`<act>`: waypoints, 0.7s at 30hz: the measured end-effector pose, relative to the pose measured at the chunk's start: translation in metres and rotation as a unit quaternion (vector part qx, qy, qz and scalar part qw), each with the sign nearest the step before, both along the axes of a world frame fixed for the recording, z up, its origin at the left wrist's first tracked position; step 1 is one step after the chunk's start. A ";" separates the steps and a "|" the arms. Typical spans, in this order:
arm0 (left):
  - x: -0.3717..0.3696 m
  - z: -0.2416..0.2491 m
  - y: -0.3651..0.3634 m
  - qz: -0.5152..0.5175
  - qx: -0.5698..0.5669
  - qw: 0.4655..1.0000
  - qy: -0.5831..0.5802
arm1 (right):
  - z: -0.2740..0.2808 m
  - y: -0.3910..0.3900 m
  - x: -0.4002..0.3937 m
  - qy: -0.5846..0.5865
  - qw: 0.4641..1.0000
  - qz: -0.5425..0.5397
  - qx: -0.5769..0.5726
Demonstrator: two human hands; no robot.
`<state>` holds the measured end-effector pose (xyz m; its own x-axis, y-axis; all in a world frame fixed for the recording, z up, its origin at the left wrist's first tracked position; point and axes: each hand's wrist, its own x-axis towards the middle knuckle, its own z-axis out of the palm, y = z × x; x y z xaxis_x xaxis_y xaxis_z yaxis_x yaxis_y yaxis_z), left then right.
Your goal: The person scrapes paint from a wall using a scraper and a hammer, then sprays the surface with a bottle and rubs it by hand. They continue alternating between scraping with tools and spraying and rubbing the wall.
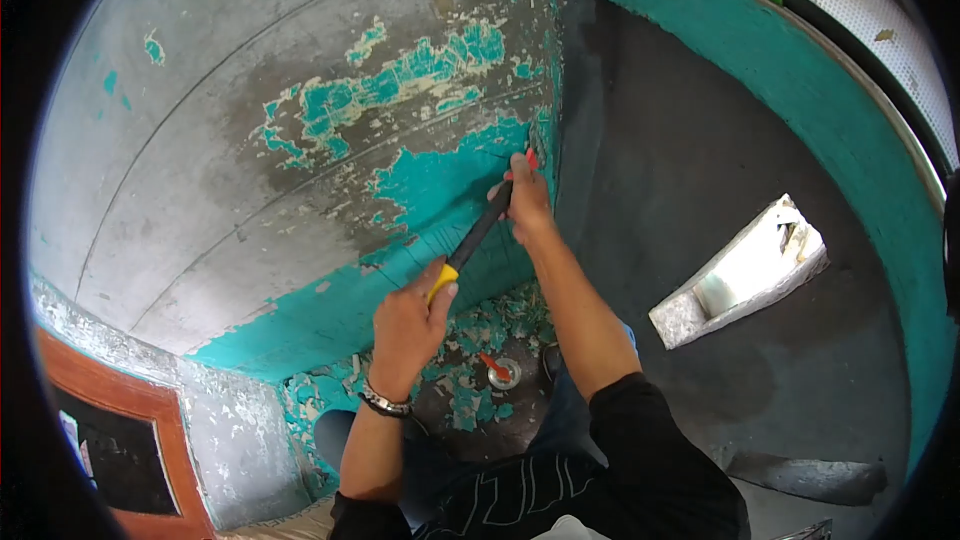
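Both of my hands hold a long-handled scraper [482, 228] slanted up against a wall of peeling turquoise paint [440, 180]. My left hand [408, 328] is closed around the yellow lower end of its black handle. Higher up, my right hand [527, 202] grips it near the red part, close to the wall's right corner. The blade is hidden or too small to make out. Above and left of the tool, bare grey-brown patches [340, 205] show between remaining scraps of turquoise.
Paint flakes [470, 340] litter the floor by my feet, around a round silvery piece with an orange part [497, 370]. A torn whitish block [740, 270] lies on the dark surface [680, 150] at right. An orange-brown frame [120, 370] stands lower left; a black hose [840, 30] runs upper right.
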<state>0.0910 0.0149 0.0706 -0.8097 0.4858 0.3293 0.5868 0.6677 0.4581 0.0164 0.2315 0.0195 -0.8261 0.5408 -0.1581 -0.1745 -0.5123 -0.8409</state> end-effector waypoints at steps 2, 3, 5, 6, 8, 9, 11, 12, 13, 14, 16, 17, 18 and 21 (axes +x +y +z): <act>-0.003 0.022 0.002 -0.007 -0.027 1.000 0.008 | 0.005 0.009 -0.004 0.020 0.999 0.026 -0.038; -0.008 0.036 0.005 -0.015 -0.049 0.998 0.024 | 0.008 0.007 -0.006 0.022 0.999 0.025 -0.037; -0.013 0.054 0.001 -0.018 -0.084 0.996 0.017 | 0.013 -0.001 -0.008 0.061 0.996 0.002 -0.067; -0.014 0.059 -0.001 -0.019 -0.119 0.993 0.012 | 0.014 -0.002 -0.006 0.064 0.996 0.004 -0.065; -0.007 0.040 -0.001 -0.023 -0.089 0.996 0.021 | 0.014 0.000 0.001 0.036 0.999 0.003 -0.034; -0.002 0.026 0.000 -0.030 -0.061 0.997 0.022 | 0.012 0.003 0.003 0.039 0.999 0.001 -0.035; 0.004 0.005 0.006 -0.024 -0.013 1.000 -0.002 | 0.007 0.012 0.004 0.005 0.998 0.029 0.054; 0.007 -0.003 0.009 -0.015 0.036 0.999 -0.032 | 0.009 0.015 0.005 0.006 0.998 0.027 0.053; 0.010 -0.010 0.011 -0.004 0.070 0.996 -0.052 | 0.009 0.017 0.008 -0.006 0.996 0.037 0.085; 0.012 -0.015 0.012 -0.001 0.068 0.996 -0.057 | 0.007 0.016 0.011 -0.021 0.992 0.051 0.117; 0.013 -0.016 0.013 0.000 0.060 0.996 -0.062 | 0.006 0.013 0.008 -0.019 0.994 0.045 0.101; 0.009 -0.010 0.010 0.000 0.057 0.996 -0.062 | 0.006 0.012 0.006 -0.016 0.996 0.036 0.086; -0.001 0.008 0.007 -0.012 -0.001 0.999 -0.032 | 0.009 0.010 0.002 -0.017 0.996 0.036 0.084; -0.027 0.077 0.003 -0.028 -0.104 0.994 -0.005 | 0.017 0.002 -0.003 0.030 0.998 0.032 -0.047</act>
